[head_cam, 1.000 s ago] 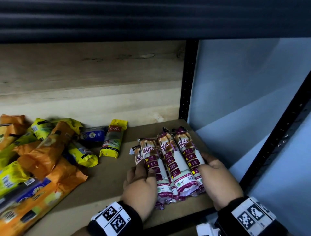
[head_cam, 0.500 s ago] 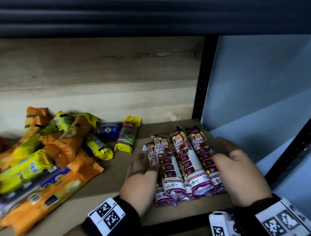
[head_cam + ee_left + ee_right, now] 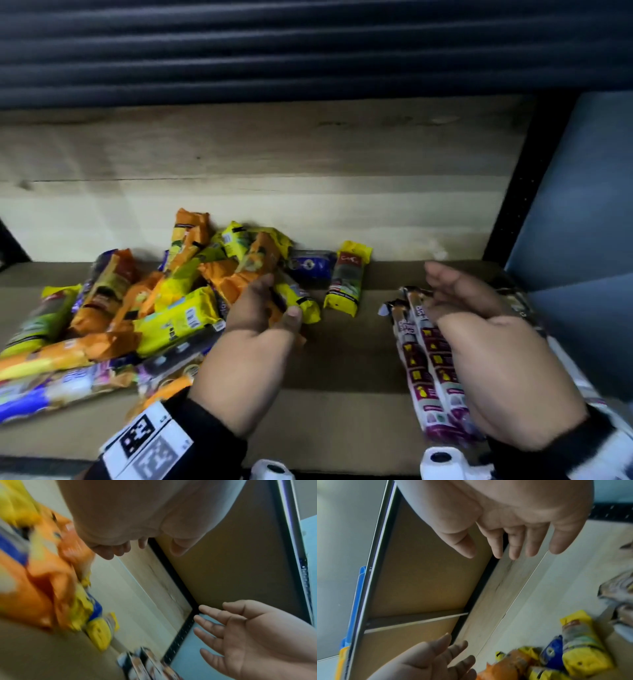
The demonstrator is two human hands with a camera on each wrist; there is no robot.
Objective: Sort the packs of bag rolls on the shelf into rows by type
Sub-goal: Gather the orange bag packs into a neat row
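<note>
Several maroon drawstring-bag packs (image 3: 431,370) lie side by side at the shelf's right end, also seen blurred in the left wrist view (image 3: 150,666). My right hand (image 3: 442,291) hovers just above them, fingers relaxed and spread (image 3: 513,545), holding nothing. A mixed heap of orange, yellow and blue packs (image 3: 154,308) covers the left half. My left hand (image 3: 270,308) is at the heap's right edge by a yellow pack (image 3: 301,301), fingers loosely open (image 3: 120,547) and empty. A blue pack (image 3: 310,265) and a yellow-ended pack (image 3: 347,279) lie near the back.
The brown shelf board (image 3: 342,394) shows bare between heap and maroon row. A pale wooden back panel (image 3: 308,212) closes the rear. A black upright post (image 3: 513,192) and blue-grey wall (image 3: 582,188) bound the right side. A dark upper shelf (image 3: 308,51) hangs overhead.
Both hands have let go of the maroon packs. The left hand has moved left to the mixed heap and the right hand has lifted off the row. The view has swung left.
</note>
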